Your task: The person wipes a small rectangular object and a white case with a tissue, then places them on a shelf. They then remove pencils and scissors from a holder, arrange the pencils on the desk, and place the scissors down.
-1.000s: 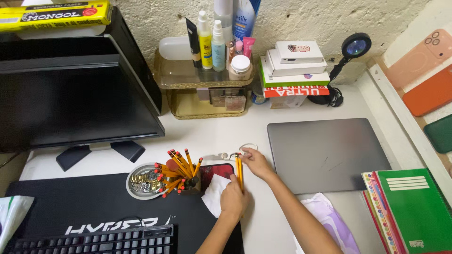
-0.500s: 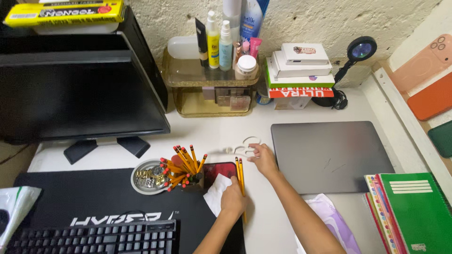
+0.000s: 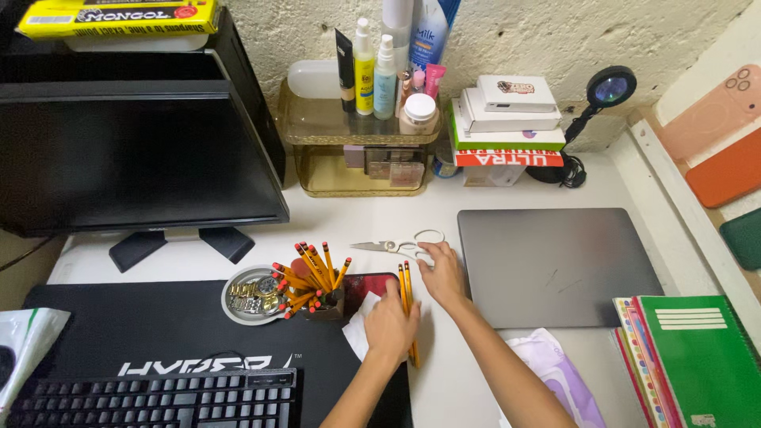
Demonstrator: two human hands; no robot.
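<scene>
I am pressing my left hand (image 3: 391, 326) down over a white tissue (image 3: 357, 333) and the lower ends of two yellow pencils (image 3: 407, 301), fingers closed on the pencils and pinning them flat so the smooth painted shafts cannot roll on the desk (image 3: 412, 218). They are lying side by side, just right of the black desk mat (image 3: 158, 333), pointing away from me. My right hand (image 3: 441, 273) is resting by the loop handles of a pair of pale scissors (image 3: 400, 246); its fingers are loosely curled, touching the handles, and I cannot tell whether they are actually gripping. The thin metal blades are lying closed, pointing toward the desk's left edge. Beside the pencils a small holder is bristling with more pencils (image 3: 307, 277), fanned out, next to a round metal dish (image 3: 252, 295). A matte grey laptop (image 3: 555, 265), lid shut, is lying toward the right edge.
</scene>
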